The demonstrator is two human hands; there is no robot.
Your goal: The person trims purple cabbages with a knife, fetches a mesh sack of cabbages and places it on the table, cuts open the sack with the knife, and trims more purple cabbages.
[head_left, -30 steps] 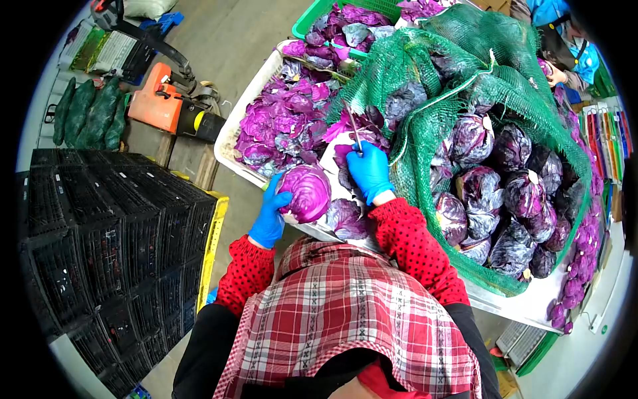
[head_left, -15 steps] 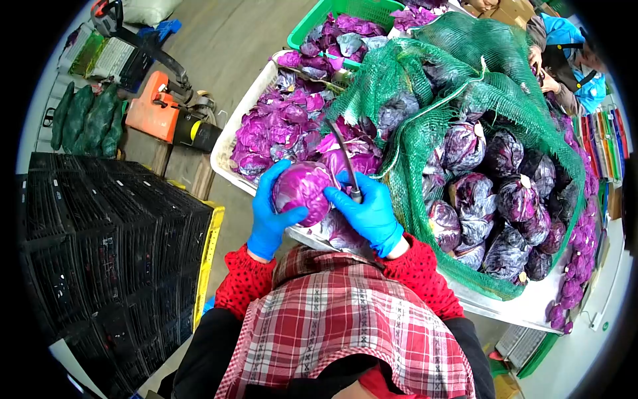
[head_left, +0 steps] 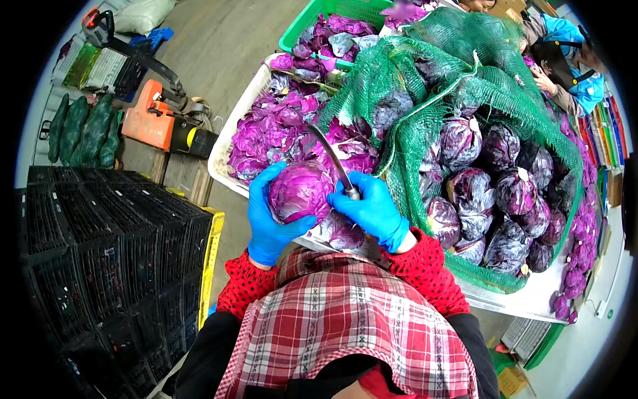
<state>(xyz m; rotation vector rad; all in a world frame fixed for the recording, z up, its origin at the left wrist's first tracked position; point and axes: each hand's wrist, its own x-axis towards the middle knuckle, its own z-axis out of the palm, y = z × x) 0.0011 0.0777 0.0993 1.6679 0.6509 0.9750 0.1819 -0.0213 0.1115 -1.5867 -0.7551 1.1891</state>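
A peeled, bright purple cabbage [head_left: 299,192] is held in my left hand [head_left: 271,223], blue-gloved, with the fingers round its left side and the thumb below. My right hand [head_left: 373,211], also gloved, grips the handle of a curved knife [head_left: 331,154] whose blade points up and left, beside the cabbage's right side. Under and behind the cabbage lie loose purple leaves [head_left: 341,233]. To the right, an open green mesh sack [head_left: 405,156] holds several dark cabbages [head_left: 471,193] with outer leaves on.
A white crate [head_left: 221,147] of trimmed leaves and a green basket [head_left: 290,33] stand beyond my hands. Black crates [head_left: 93,233] are stacked at left, near an orange pallet jack [head_left: 150,116]. A co-worker in blue [head_left: 585,90] is at the upper right, beside a row of purple cabbages [head_left: 582,239].
My right hand, with the knife, has come left and down to the cabbage from beside the sack. My left hand has turned the cabbage slightly. The co-worker's hands have moved.
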